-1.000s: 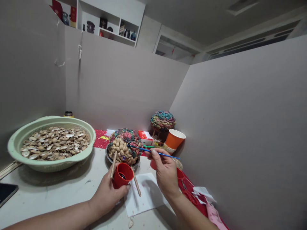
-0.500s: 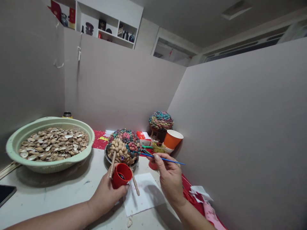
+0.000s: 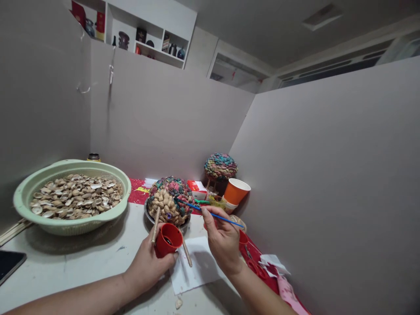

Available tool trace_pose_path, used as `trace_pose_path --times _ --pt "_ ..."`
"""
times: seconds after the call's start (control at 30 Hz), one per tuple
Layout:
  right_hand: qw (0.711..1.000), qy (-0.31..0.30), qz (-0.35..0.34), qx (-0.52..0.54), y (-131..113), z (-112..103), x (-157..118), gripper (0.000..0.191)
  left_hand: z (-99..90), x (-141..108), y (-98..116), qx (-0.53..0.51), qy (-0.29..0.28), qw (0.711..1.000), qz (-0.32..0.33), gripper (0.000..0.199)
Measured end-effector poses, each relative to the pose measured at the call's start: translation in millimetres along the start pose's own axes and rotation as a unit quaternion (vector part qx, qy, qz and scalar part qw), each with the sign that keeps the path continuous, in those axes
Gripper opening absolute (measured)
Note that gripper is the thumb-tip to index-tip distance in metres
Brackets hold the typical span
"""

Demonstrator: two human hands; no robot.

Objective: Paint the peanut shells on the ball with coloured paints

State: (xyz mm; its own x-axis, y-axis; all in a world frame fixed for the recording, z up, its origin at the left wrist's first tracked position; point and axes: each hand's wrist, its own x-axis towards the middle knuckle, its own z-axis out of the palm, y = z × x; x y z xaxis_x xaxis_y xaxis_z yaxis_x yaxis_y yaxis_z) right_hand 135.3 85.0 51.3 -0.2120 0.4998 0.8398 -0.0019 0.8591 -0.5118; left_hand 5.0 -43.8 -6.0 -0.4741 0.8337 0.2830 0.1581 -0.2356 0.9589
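My left hand (image 3: 151, 258) is closed round a small red cup (image 3: 164, 245) with dark liquid at its bottom. In my right hand (image 3: 225, 240) is a thin blue paintbrush (image 3: 215, 213), pinched between thumb and fingers. Its tip reaches the upper right side of a dome covered in peanut shells (image 3: 164, 203); whether it touches, I cannot tell. Part of the dome is painted pink, teal and dark, while its front left is bare tan shell. Stick legs (image 3: 187, 253) stick out from it, and it rests in a metal bowl (image 3: 148, 218).
A green basket (image 3: 24, 192) of shells stands on the left, with a phone (image 3: 11, 264) nearby. White paper (image 3: 193, 275) lies under my hands. Behind are a second painted dome (image 3: 220, 165), an orange paper cup (image 3: 235, 191) and a red-white box (image 3: 197, 190). Grey panels (image 3: 170, 118) enclose the table.
My right hand has moved left, bringing the brush tip further up and left across the dome. My left hand still holds the cup in nearly the same place.
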Motion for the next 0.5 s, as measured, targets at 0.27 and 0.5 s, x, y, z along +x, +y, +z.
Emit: trace_pose_path --times 0.27,0.5 --pt "0.994 -0.023 -0.102 -0.021 -6 -15 -13 0.008 -1.2 -2 1 0.012 -0.008 1.0 0.014 0.042" --pt "0.995 -0.019 -0.093 -0.012 -10 -21 -14 0.01 -1.2 -1 1 0.021 -0.015 1.0 0.018 0.043"
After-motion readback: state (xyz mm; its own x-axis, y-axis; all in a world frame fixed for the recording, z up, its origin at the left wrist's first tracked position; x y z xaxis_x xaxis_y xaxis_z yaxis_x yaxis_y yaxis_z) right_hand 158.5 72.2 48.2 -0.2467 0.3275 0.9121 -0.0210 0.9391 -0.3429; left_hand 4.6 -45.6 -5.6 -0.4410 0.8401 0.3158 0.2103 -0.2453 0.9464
